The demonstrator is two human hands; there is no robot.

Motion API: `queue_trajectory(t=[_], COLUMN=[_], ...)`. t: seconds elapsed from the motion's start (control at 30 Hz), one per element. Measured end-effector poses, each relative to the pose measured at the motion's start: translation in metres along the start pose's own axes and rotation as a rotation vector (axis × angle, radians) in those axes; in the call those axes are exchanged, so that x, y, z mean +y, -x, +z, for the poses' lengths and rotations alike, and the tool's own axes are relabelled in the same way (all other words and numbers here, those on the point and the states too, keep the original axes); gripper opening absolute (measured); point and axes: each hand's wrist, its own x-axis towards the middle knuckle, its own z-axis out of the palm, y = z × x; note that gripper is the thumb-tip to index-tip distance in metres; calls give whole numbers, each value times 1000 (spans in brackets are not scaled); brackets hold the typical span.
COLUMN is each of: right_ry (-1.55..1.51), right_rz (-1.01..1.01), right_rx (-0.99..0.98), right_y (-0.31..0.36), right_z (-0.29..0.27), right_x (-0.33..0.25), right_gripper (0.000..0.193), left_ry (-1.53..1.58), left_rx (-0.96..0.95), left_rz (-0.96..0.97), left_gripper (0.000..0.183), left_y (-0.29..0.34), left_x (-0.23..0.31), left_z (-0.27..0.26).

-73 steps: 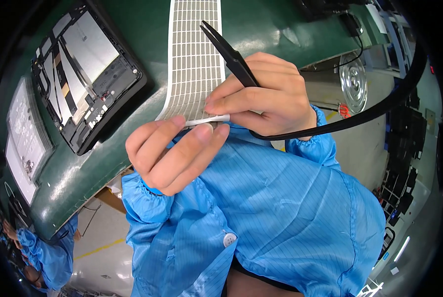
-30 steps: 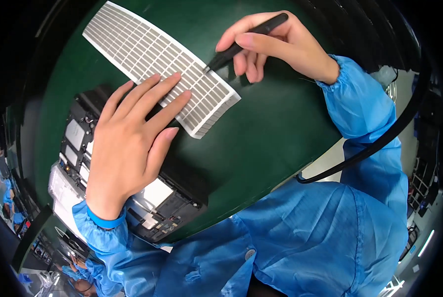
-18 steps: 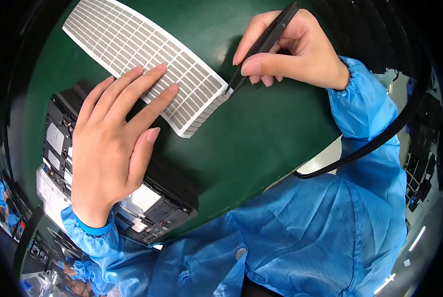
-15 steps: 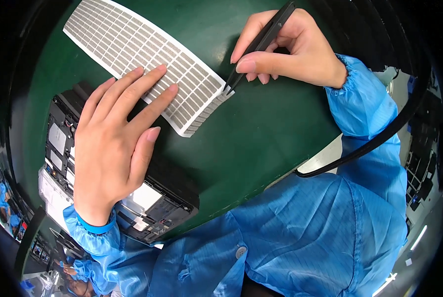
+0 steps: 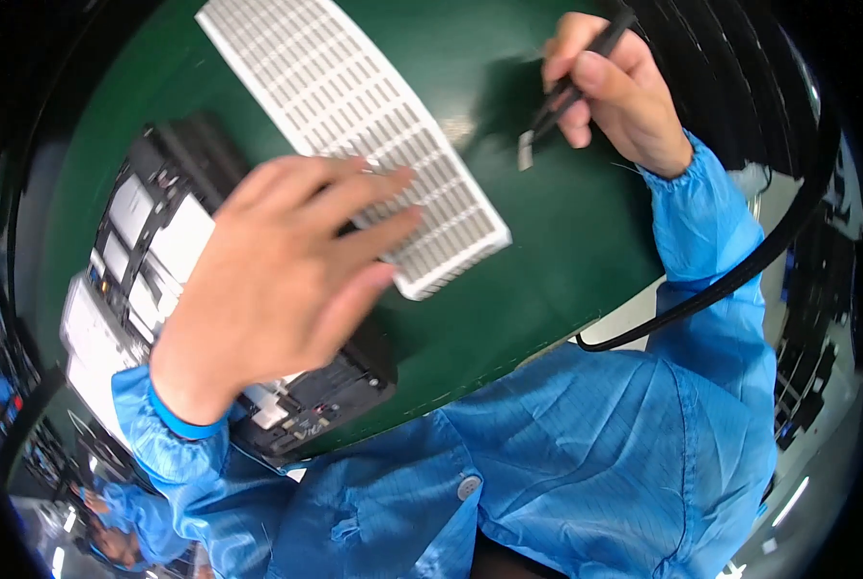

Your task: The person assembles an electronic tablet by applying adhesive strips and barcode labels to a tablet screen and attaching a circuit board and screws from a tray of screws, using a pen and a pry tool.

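Black tweezers are pinched between the thumb and fingers of my right hand. At their tips hangs a small grey strip, lifted apart from the sheet. A white sheet with rows of small grey rectangular stickers stretches from the far edge toward the middle, its near end bent down. My left hand has its fingers spread over the near part of this sheet, blurred by motion. Beneath that hand, partly hidden, is an opened black electronic device with white and silver parts inside.
The green tabletop ends in a near edge close to my blue smock. A black cable or strap curves past my right sleeve. At the lower left, beyond the table, another person's blue sleeve shows.
My right hand has moved right with the tweezers, and a grey strip has come away from the sheet's near corner. My left hand and the sheet have shifted right and nearer.
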Motion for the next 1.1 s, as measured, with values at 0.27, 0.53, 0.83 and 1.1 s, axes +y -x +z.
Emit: queue_trajectory(t=[0.27, 0.53, 0.83, 1.1], right_ry=[-40, 299, 212, 192], right_rz=[22, -248, -25, -34], right_rx=[206, -220, -312, -356], right_y=[-33, -169, -190, -192], right_z=[-8, 127, 194, 197], right_x=[11, -39, -46, -42], right_gripper=[26, 34, 26, 25], left_ry=[-112, -71, -19, -71], left_rx=[356, 869, 1021, 933], left_rz=[-2, -519, -432, -432], left_gripper=[33, 33, 29, 24], left_y=[50, 132, 131, 135], left_x=[43, -29, -44, -43], left_z=[-5, 9, 14, 16])
